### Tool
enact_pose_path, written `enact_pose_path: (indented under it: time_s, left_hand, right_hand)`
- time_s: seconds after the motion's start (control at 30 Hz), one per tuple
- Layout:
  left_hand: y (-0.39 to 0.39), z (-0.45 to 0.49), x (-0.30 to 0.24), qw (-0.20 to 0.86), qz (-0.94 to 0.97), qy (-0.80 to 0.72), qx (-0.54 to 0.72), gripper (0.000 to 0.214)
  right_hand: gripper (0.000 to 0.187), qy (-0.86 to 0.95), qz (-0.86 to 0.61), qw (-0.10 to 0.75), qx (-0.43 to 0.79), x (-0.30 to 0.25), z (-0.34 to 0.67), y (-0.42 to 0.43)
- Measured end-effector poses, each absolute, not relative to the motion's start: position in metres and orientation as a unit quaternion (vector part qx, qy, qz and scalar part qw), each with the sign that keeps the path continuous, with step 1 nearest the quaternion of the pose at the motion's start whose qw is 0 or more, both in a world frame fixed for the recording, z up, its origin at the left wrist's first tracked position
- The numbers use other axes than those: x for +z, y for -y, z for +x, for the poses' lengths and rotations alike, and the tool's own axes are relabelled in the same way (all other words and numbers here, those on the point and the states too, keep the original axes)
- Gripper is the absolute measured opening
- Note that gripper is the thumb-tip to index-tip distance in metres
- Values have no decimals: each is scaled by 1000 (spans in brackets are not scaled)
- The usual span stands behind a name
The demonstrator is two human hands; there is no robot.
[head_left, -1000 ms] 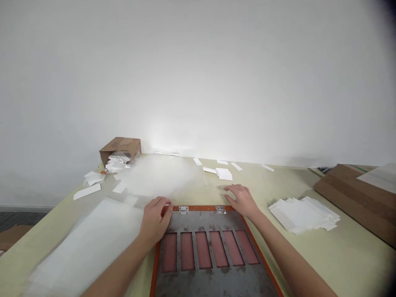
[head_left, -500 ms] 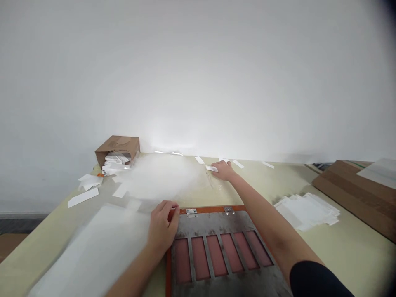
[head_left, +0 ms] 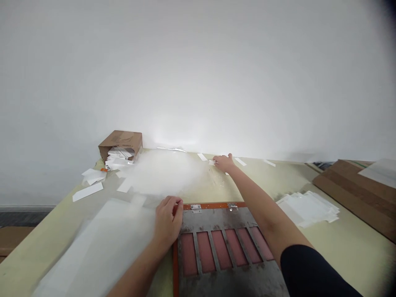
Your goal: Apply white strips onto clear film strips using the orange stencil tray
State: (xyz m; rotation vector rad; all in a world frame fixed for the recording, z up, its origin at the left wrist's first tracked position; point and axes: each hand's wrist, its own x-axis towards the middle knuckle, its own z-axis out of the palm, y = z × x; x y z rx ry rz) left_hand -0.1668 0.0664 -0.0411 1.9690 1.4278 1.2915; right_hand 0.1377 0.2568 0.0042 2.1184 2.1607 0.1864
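Pale yellow-green worktop [head_left: 355,260] pushed against a plain white wall [head_left: 198,74], with a steel plate [head_left: 225,222] in an orange frame lying at the near edge. The plate has a row of six pink-red windows [head_left: 221,247] and two small metal hinges [head_left: 196,208] on its far side. Left hand [head_left: 167,218] sits at the plate's far left corner, fingers curled in, grip mostly closed against the orange edge; can't tell if it has hold of anything. Right hand [head_left: 224,163] is stretched well past the plate's far edge, fingers bunched over a white paper strip [head_left: 211,162]; can't tell if the strip is pinched or only touched. Black sleeve [head_left: 309,272] shows on the right arm.

Beyond the plate to the left, a crumpled clear plastic film [head_left: 163,173] lies on the worktop. Farther left, a tipped cardboard box [head_left: 120,142] spills white paper slips [head_left: 119,159]. A broad white sheet [head_left: 99,247] lies left of the plate, and a loose stack of white sheets [head_left: 307,208] lies right of it. Flattened cardboard [head_left: 349,189] sits farther right. Dark floor [head_left: 18,220] shows past the worktop's left side.
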Motion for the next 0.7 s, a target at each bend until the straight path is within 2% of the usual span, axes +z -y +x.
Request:
enact_pose_path:
  time_s: [0.17, 0.33, 0.5, 0.6, 0.7]
  left_hand:
    - [-66, -167, -40, 200, 698, -508, 464, 21]
    - [-65, -165, -38, 210, 687, -510, 474, 17]
    - [-66, -165, -37, 220, 680, -498, 491, 23]
    - [-65, -167, -35, 226, 676, -486, 505, 32]
    - [-65, -169, -33, 231, 683, -467, 512, 24]
  right_hand:
    - [36, -693, 719, -27, 53, 13, 132, -251]
    - [27, -702, 687, -189, 7, 24, 113, -218]
    - [32, -736, 571, -333, -148, 12, 63, -153]
    - [33, -741, 505, -363, -254, 1, 28, -110]
    - [32, -730, 460, -385, -326, -4, 7, -80]
